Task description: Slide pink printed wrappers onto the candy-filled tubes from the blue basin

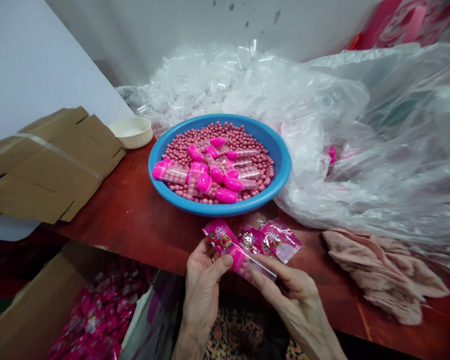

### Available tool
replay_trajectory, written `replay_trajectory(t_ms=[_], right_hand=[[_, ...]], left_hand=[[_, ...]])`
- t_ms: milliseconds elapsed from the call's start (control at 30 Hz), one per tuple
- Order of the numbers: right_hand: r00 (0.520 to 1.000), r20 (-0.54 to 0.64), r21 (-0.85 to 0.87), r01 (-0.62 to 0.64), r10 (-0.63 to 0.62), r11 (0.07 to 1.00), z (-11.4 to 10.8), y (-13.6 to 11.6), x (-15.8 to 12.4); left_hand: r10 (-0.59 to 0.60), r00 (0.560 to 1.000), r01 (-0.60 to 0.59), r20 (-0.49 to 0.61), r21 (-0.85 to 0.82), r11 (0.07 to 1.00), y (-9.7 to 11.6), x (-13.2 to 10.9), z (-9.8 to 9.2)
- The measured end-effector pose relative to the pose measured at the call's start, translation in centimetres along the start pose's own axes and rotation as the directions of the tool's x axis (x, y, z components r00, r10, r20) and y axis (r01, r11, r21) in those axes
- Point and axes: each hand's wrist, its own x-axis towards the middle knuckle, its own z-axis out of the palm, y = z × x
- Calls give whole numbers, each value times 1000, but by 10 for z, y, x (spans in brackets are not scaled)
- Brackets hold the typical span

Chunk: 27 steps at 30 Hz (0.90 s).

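A worn red-brown tabletop (pixel 142 220) is seen against a plain whitish wall, and it's pretty cluttered. Just beyond the grips, a round blue plastic bowl (pixel 275 145) is filled with small matte pink balls and pink-capped clear tubes. Crinkly clear plastic bags (pixel 360 140) are heaped past it. A glossy pink packet (pixel 220 236) with a clear tube (pixel 257 267) sticking out is held between both grips: the left grip (pixel 204 285) is clamped on the packet, the right grip (pixel 292 295) pinched on the tube. The long axis is slanted, with the packet end up-left and the tube end down-right.
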Motion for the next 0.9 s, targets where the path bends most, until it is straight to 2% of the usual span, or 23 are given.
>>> replay_trajectory(t_ms=[133, 267, 367, 533, 633, 733, 833, 900], right_hand=[[978, -100, -91, 174, -183, 981, 7, 2, 0], [954, -151, -147, 237, -259, 960, 12, 5, -5], [941, -193, -219, 235, -278, 947, 16, 8, -12], [925, -210, -364, 228, -318, 903, 25, 17, -24], [905, -236, -369, 253, -354, 894, 31, 22, -27], [912, -285, -315, 202, -296, 927, 37, 25, -28], [908, -331, -294, 161, -258, 942, 39, 26, -30], [897, -331, -347, 173, -293, 922, 37, 24, -30]], left_hand=[[-113, 994, 112, -5, -63, 992, -6, -2, 3], [-126, 992, 122, -23, -134, 983, -11, -5, 6], [-137, 990, 127, -42, -193, 973, -15, -8, 7], [-235, 969, 199, -82, -311, 929, -23, -11, 4], [-269, 960, 221, -81, -375, 900, -25, -10, 2], [-276, 956, 212, -98, -421, 882, -26, -11, 3], [-284, 955, 223, -89, -417, 881, -28, -13, 7], [-278, 958, 231, -68, -392, 891, -29, -15, 10]])
